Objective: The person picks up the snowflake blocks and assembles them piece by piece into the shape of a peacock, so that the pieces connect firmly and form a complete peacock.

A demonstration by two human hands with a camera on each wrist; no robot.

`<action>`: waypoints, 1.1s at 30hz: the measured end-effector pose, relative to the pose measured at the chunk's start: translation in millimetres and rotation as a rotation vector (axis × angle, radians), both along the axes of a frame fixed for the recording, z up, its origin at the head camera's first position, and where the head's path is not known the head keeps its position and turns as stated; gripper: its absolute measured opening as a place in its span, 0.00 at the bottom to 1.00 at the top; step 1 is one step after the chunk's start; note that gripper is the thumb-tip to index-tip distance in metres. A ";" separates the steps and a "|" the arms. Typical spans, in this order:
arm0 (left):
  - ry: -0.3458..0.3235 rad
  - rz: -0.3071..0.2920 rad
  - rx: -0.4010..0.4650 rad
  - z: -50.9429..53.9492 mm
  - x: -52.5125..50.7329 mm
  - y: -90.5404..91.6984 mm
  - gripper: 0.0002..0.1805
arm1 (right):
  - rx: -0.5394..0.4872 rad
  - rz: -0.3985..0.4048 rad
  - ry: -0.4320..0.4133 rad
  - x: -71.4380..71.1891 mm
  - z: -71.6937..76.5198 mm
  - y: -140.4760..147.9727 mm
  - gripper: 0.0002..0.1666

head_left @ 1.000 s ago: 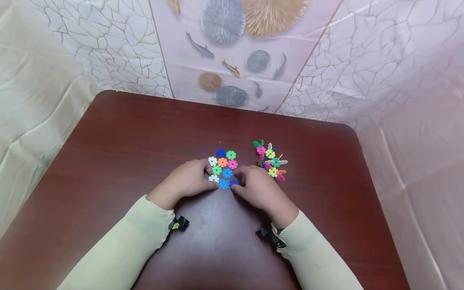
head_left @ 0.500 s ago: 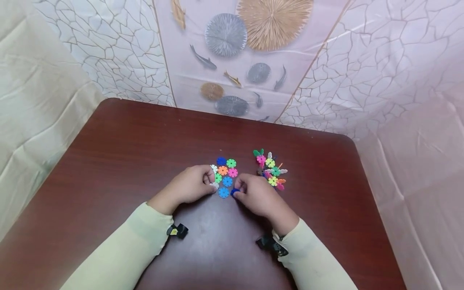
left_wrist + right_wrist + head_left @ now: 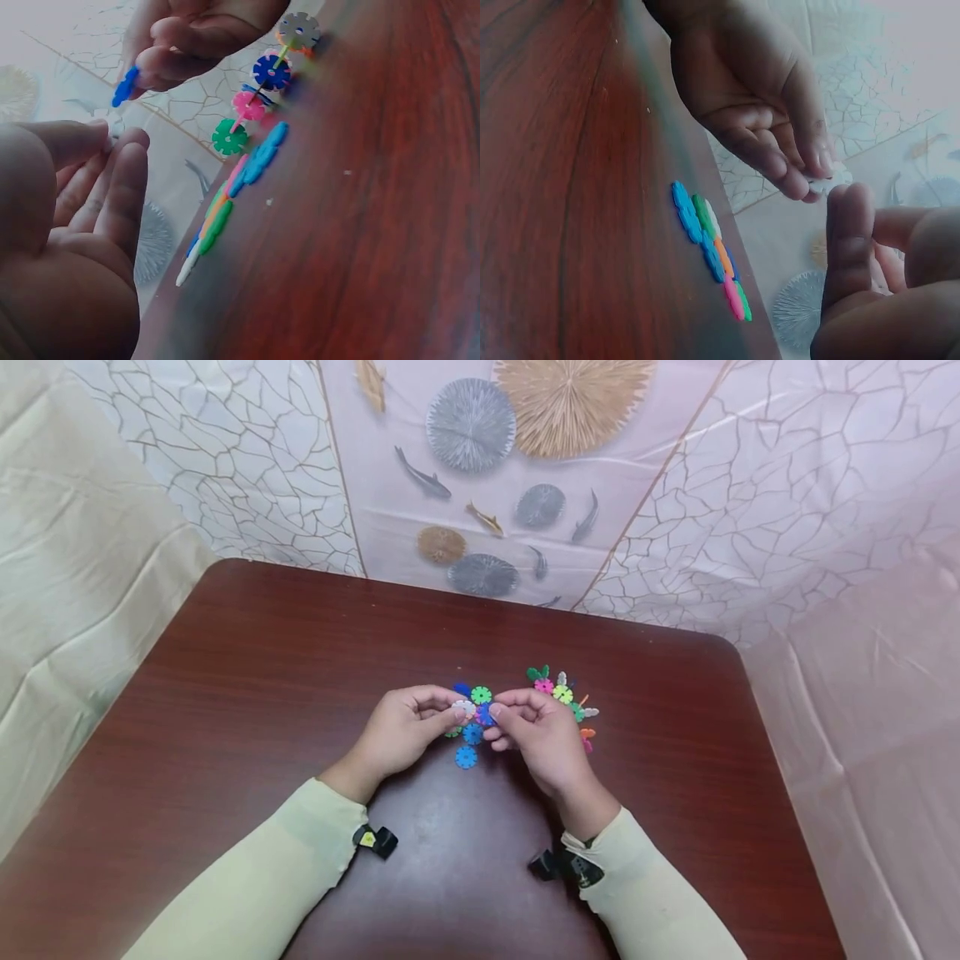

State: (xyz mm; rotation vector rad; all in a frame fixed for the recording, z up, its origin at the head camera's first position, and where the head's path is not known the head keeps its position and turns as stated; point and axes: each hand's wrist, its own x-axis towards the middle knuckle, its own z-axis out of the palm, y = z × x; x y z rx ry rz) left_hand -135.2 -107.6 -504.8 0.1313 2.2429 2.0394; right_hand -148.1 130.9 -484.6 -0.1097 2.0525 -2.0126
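Note:
My left hand [image 3: 399, 728] pinches a white notched disc [image 3: 463, 708] between thumb and fingers, raised off the table. Facing it, my right hand [image 3: 542, 737] pinches a dark blue notched disc [image 3: 485, 715] by its edge. The two discs are close together in the head view; in the left wrist view the blue disc [image 3: 125, 86] stands apart from the white one, which the left fingertips largely cover. Beneath the hands lie loose flat discs, among them a light blue disc [image 3: 466, 757] and a green disc [image 3: 481, 695]. The hands hide some of these.
To the right of the loose discs sits a joined cluster of colourful discs [image 3: 562, 693], partly behind the right hand. Everything lies on a dark red-brown table [image 3: 300, 643]. A patterned cloth wall [image 3: 480, 468] rises behind its far edge.
Both hands have picked up a disc from the table, white in the left and dark blue in the right. They have lifted them and brought them towards each other above the loose discs.

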 end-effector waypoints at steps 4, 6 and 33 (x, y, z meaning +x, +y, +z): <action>0.056 0.002 -0.078 0.0 3.9 2.1 0.09 | -0.045 -0.018 -0.029 0.8 0.0 -1.9 0.21; 0.090 0.003 -0.120 0.3 5.0 3.1 0.09 | -0.057 -0.024 -0.034 0.9 0.0 -2.1 0.21; 0.381 0.019 -0.333 3.8 5.3 2.9 0.10 | -0.009 -0.001 0.043 7.5 -3.2 -9.5 0.20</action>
